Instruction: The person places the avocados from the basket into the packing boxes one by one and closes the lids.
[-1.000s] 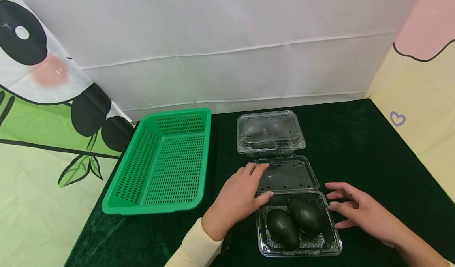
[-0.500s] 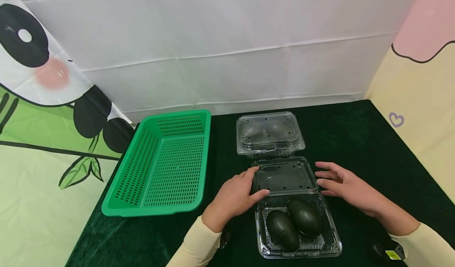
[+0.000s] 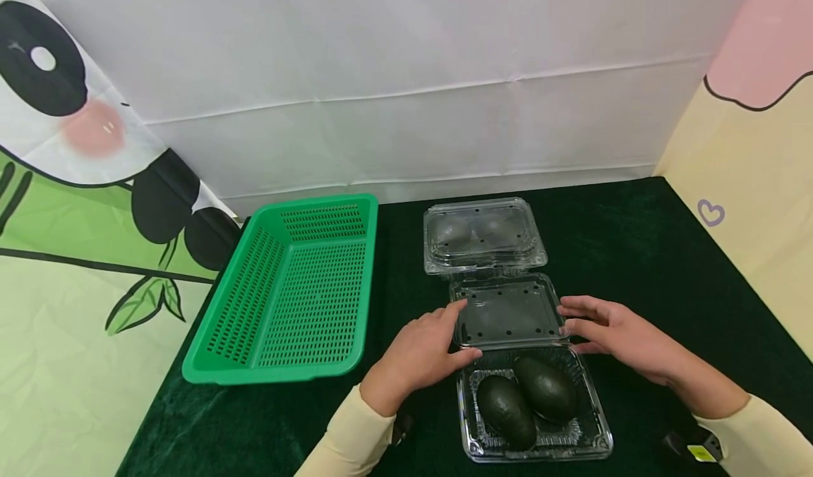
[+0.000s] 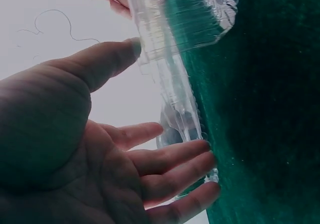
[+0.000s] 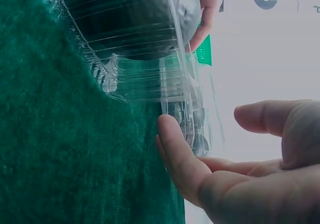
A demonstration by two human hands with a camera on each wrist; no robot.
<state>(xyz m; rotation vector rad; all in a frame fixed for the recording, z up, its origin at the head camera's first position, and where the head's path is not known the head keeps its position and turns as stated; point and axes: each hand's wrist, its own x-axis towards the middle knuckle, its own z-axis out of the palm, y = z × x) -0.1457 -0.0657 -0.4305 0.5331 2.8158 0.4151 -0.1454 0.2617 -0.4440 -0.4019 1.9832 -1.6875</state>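
A clear plastic clamshell box (image 3: 600, 443) stands near the front with its lid (image 3: 508, 313) folded back flat behind the tray. Two dark avocados (image 3: 545, 389) lie side by side in the tray. My left hand (image 3: 422, 350) is at the lid's left side, fingertips over its edge and thumb near the hinge. On the opposite side my right hand (image 3: 612, 330) has its fingertips right at the lid's right edge. Fingers of both hands are loosely extended, as the left wrist view shows for the left hand (image 4: 125, 154).
Directly behind the lid stands a second clamshell box (image 3: 485, 237), closed, with dim rounded shapes inside. A green perforated basket (image 3: 365, 308) sits on the left of the dark green cloth (image 3: 629, 251). White and printed sheets (image 3: 406, 131) hang around the table.
My right hand has moved forward from beside the tray, then in against the lid's right edge. The left hand has shifted slightly, and the lid sits a touch further left.
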